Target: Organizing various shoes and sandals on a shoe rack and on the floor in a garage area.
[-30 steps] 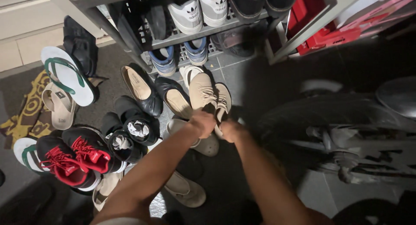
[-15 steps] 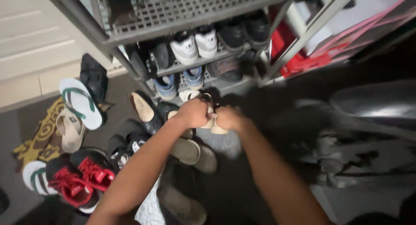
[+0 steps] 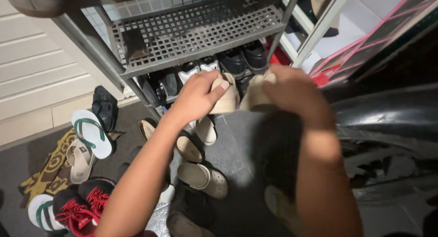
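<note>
Here I have a pair of beige sneakers lifted off the floor, one in each hand, in front of the grey metal shoe rack. My left hand is clenched around the left beige sneaker, thumb across its side, sole turned away from me. My right hand grasps the right beige sneaker from above, fingers curled over it so most of the shoe is hidden. The two sneakers sit just beside each other, nearly touching, level with the front edge of the rack's perforated shelf.

Behind them, on the lower shelf, stand white trainers and black shoes, packed side by side. A dark flat thing lies on the perforated shelf near its left edge; I cannot tell what it is.

Below my forearms the floor carries loose footwear: a beige clog under my left arm, a black flat with tan lining beside it, and a white slip-on nearer the rack. Farther left lie a white flip-flop with green straps, a tan slide on a patterned yellow mat, and black trainers with red laces at the bottom-left corner. At the right edge a dark curved fender fills the view.
</note>
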